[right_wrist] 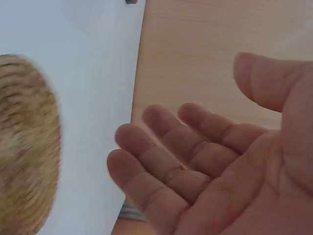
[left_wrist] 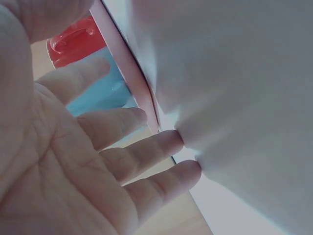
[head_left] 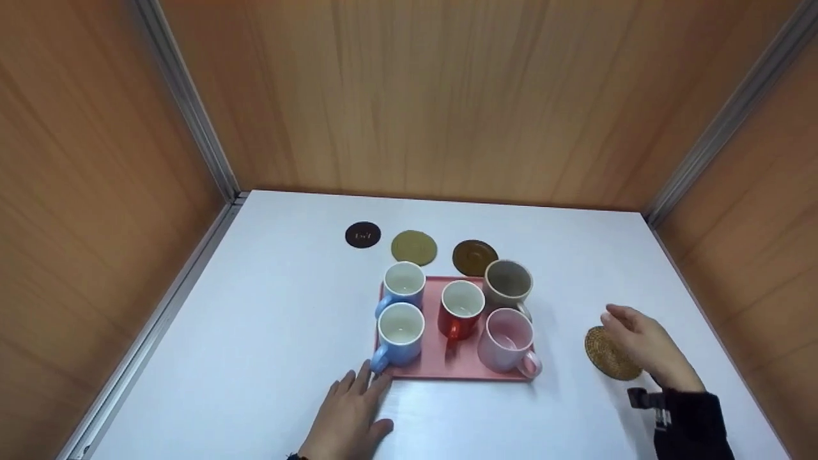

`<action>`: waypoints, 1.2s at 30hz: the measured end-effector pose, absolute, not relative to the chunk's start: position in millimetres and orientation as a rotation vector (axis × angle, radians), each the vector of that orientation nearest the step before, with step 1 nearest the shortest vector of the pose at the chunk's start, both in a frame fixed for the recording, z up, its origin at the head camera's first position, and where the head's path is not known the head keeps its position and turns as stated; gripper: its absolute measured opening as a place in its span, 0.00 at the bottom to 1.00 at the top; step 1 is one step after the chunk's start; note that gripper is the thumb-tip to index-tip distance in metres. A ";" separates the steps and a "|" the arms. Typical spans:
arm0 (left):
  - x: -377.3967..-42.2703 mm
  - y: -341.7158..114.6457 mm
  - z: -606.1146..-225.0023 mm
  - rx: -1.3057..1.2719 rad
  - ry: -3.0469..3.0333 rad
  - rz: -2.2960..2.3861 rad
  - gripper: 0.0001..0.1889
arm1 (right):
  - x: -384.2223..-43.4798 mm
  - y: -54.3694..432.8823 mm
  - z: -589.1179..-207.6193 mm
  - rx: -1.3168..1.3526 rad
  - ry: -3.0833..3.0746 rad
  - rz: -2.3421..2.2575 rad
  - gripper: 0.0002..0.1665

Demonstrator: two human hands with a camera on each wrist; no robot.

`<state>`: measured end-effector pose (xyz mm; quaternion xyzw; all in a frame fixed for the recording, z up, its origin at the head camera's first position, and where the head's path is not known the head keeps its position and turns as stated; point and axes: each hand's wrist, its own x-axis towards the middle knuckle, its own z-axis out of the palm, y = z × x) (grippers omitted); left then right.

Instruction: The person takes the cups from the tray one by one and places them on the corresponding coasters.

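My left hand lies flat with its fingers spread on the white table, fingertips right at the front left corner of a pink tray. On that tray stand a near blue mug, a far blue mug, a red mug, a grey mug and a pink mug, all upright. Off to the right, my right hand hovers over a round woven coaster, partly covering it. Its fingers are relaxed and hold nothing; the right wrist view shows the palm bare.
Behind the tray lie three more round coasters: a black one, an olive one and a brown one close to the grey mug. Wooden panels wall the table at the back and both sides.
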<state>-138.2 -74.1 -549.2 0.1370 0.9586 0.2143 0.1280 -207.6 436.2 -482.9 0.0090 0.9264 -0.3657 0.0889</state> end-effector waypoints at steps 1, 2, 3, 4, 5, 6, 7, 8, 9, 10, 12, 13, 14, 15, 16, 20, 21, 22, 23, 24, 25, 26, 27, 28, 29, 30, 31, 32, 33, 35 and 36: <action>-138.9 -74.3 -548.6 0.386 2.792 0.622 0.41 | -199.4 432.6 -485.8 0.020 2.773 -1.049 0.47; -139.4 -74.3 -548.4 0.377 2.794 0.623 0.41 | -192.5 428.2 -489.4 0.015 2.787 -1.005 0.46; -139.6 -74.0 -548.6 0.372 2.797 0.626 0.41 | -186.6 423.6 -493.8 0.001 2.802 -0.952 0.45; -139.5 -73.4 -548.5 0.369 2.797 0.627 0.41 | -181.2 418.9 -498.5 -0.005 2.816 -0.900 0.44; -139.1 -72.7 -549.2 0.365 2.790 0.625 0.41 | -176.5 414.6 -503.5 -0.001 2.828 -0.847 0.43; -138.4 -71.9 -549.9 0.368 2.785 0.624 0.41 | -172.3 411.0 -508.4 0.001 2.843 -0.791 0.43; -138.4 -71.0 -550.6 0.372 2.785 0.621 0.41 | -170.4 407.6 -512.2 0.003 2.859 -0.735 0.42; -138.2 -70.2 -551.4 0.380 2.788 0.618 0.41 | -168.9 405.0 -515.7 0.008 2.875 -0.676 0.42; -138.1 -69.3 -552.2 0.381 2.785 0.614 0.41 | -167.6 403.6 -519.2 0.013 2.893 -0.619 0.41; -137.8 -68.4 -552.5 0.382 2.782 0.608 0.41 | -166.6 402.2 -522.1 0.024 2.912 -0.575 0.41; -138.0 -67.3 -553.4 0.376 2.775 0.603 0.41 | -166.4 400.3 -527.1 0.028 2.948 -0.483 0.41; -138.3 -66.9 -553.7 0.365 2.766 0.605 0.41 | -166.7 399.5 -529.4 0.030 2.957 -0.448 0.42; -138.6 -66.9 -553.3 0.349 2.756 0.614 0.41 | -167.3 398.8 -531.3 0.028 2.962 -0.420 0.43; -138.9 -67.1 -553.0 0.335 2.749 0.623 0.41 | -168.5 397.8 -532.6 0.022 2.965 -0.395 0.45; -139.2 -67.8 -552.4 0.330 2.749 0.632 0.41 | -169.9 396.5 -533.5 0.014 2.966 -0.382 0.46; -141.2 -70.9 -549.5 0.312 2.762 0.665 0.40 | -178.3 391.3 -533.9 -0.009 2.962 -0.378 0.48; -141.8 -71.6 -548.8 0.312 2.769 0.669 0.39 | -180.8 389.9 -533.6 -0.015 2.966 -0.377 0.48; -142.0 -72.2 -548.5 0.313 2.770 0.675 0.39 | -182.1 388.9 -534.2 -0.020 2.969 -0.375 0.48; -142.3 -72.4 -548.5 0.310 2.768 0.679 0.39 | -183.4 387.8 -535.0 -0.028 2.975 -0.364 0.48; -142.4 -72.7 -548.3 0.310 2.767 0.684 0.39 | -184.6 386.6 -535.7 -0.039 2.981 -0.345 0.48; -142.5 -72.7 -548.2 0.301 2.759 0.688 0.39 | -185.6 385.6 -536.7 -0.054 2.988 -0.324 0.48; -142.6 -72.6 -548.0 0.297 2.752 0.691 0.39 | -186.7 384.7 -537.7 -0.070 2.994 -0.304 0.48; -142.7 -72.6 -548.3 0.294 2.746 0.692 0.39 | -188.1 384.0 -538.6 -0.088 2.998 -0.287 0.48; -142.8 -72.5 -548.4 0.291 2.741 0.694 0.39 | -189.8 383.2 -539.1 -0.101 2.999 -0.282 0.48; -142.9 -72.3 -548.6 0.285 2.734 0.693 0.39 | -192.0 382.7 -539.4 -0.117 2.997 -0.285 0.48; -142.9 -72.1 -548.5 0.278 2.729 0.693 0.39 | -194.8 382.3 -539.3 -0.127 2.990 -0.304 0.48; -143.0 -72.0 -548.7 0.271 2.724 0.692 0.39 | -197.9 382.1 -538.8 -0.137 2.981 -0.330 0.48; -143.1 -72.0 -548.8 0.266 2.721 0.689 0.39 | -201.6 382.1 -538.0 -0.144 2.968 -0.365 0.47; -143.2 -72.1 -549.1 0.263 2.719 0.688 0.39 | -205.8 382.2 -536.9 -0.148 2.954 -0.404 0.47; -143.3 -72.4 -548.7 0.262 2.718 0.684 0.40 | -215.0 382.9 -535.0 -0.169 2.933 -0.473 0.45; -143.2 -72.8 -548.6 0.277 2.726 0.684 0.40 | -219.8 383.1 -534.1 -0.179 2.926 -0.506 0.44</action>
